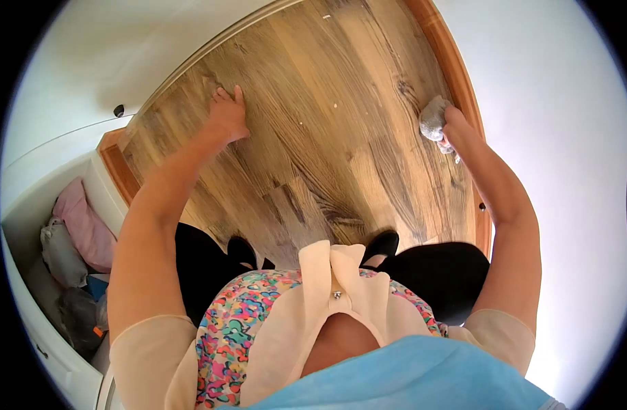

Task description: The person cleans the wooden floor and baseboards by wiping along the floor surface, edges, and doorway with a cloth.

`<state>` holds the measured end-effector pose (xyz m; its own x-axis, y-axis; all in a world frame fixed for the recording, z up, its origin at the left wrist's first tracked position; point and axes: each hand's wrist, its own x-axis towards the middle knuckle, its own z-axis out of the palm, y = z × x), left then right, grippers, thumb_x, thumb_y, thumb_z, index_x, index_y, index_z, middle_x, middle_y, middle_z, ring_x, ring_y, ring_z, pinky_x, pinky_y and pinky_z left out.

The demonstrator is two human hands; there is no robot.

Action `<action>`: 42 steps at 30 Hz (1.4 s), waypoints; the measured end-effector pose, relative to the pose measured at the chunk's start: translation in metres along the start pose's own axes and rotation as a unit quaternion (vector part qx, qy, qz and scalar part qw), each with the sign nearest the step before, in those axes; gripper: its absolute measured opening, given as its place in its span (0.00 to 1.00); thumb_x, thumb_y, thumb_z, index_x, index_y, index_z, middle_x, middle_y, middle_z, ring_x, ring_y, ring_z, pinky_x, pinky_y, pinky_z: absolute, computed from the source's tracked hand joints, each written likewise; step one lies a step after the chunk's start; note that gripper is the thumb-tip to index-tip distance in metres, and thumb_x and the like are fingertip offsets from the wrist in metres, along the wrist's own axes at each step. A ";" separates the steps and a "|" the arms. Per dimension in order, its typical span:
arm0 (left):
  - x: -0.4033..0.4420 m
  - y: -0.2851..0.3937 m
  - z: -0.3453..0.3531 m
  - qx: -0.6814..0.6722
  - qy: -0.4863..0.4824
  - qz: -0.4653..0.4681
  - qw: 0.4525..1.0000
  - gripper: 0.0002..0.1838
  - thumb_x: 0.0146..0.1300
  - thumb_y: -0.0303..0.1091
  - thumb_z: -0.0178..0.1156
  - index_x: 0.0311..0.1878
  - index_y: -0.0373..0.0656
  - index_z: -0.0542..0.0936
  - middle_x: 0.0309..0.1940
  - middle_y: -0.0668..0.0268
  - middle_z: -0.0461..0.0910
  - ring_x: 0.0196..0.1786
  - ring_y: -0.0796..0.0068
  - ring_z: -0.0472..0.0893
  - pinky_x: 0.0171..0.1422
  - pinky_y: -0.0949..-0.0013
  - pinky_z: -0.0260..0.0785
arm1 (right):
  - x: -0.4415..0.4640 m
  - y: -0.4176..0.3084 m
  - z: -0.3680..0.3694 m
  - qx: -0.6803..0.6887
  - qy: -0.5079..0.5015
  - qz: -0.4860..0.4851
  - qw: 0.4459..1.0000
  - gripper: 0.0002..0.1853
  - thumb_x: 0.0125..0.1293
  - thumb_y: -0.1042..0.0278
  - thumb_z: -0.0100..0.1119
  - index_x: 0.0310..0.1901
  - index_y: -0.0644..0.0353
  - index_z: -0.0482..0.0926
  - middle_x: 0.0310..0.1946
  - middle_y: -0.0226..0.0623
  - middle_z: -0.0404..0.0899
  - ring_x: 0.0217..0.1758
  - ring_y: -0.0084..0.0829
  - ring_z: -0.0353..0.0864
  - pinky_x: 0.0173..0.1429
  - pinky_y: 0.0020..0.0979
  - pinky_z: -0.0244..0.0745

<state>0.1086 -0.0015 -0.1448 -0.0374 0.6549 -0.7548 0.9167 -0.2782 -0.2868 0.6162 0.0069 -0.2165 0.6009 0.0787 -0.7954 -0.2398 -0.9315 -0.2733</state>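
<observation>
My left hand (229,116) rests on the wooden floor (306,130) at the left, its fingers spread and holding nothing. At the right, close to the brown baseboard (457,61), my right hand (457,130) is closed around a crumpled grey cloth (433,119). The cloth bunches out to the left of the fingers, low over the floor; part of it hangs below the hand. A few small white specks lie on the boards between my two hands.
An open drawer (74,365) at the lower left holds a pink bundle (84,222), a grey bundle (64,253) and dark bags. A white cabinet front (67,89) borders the floor at the upper left. A white wall (539,89) rises at the right.
</observation>
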 end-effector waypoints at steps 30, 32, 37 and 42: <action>0.007 -0.003 0.013 -0.038 0.047 0.012 0.998 0.64 0.48 0.49 0.76 0.76 0.29 0.45 0.71 0.24 0.50 0.74 0.31 0.57 0.77 0.47 0.54 | -0.068 -0.237 0.197 -0.527 -0.016 -0.636 0.563 0.29 0.55 0.55 0.63 0.59 0.56 0.78 0.56 0.50 0.80 0.61 0.49 0.77 0.65 0.43 0.70; 0.007 -0.002 0.009 -0.032 0.036 0.012 0.999 0.64 0.48 0.50 0.76 0.77 0.29 0.44 0.71 0.24 0.50 0.74 0.31 0.57 0.77 0.47 0.53 | -0.080 -0.242 0.189 -0.460 -0.120 -0.649 0.594 0.24 0.56 0.55 0.63 0.54 0.54 0.81 0.56 0.46 0.80 0.59 0.49 0.78 0.61 0.47 0.72; 0.005 -0.003 0.011 -0.011 0.030 0.019 0.999 0.64 0.50 0.52 0.75 0.77 0.30 0.43 0.71 0.25 0.49 0.74 0.32 0.56 0.77 0.47 0.53 | -0.142 -0.217 0.176 -0.428 0.025 -0.643 0.635 0.35 0.53 0.60 0.62 0.66 0.53 0.70 0.62 0.46 0.73 0.67 0.49 0.70 0.65 0.51 0.71; 0.008 -0.002 0.012 -0.010 0.031 0.009 0.999 0.65 0.50 0.54 0.74 0.77 0.31 0.43 0.72 0.27 0.49 0.74 0.34 0.57 0.77 0.49 0.54 | -0.144 -0.177 0.192 -0.455 0.140 -0.644 0.598 0.33 0.54 0.51 0.64 0.63 0.53 0.73 0.61 0.40 0.74 0.67 0.42 0.69 0.65 0.47 0.70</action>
<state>0.1019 -0.0043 -0.1580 0.0031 0.6918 -0.7221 0.9250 -0.2763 -0.2607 0.4251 0.2285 -0.1575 -0.0260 0.9961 -0.0847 0.9984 0.0216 -0.0520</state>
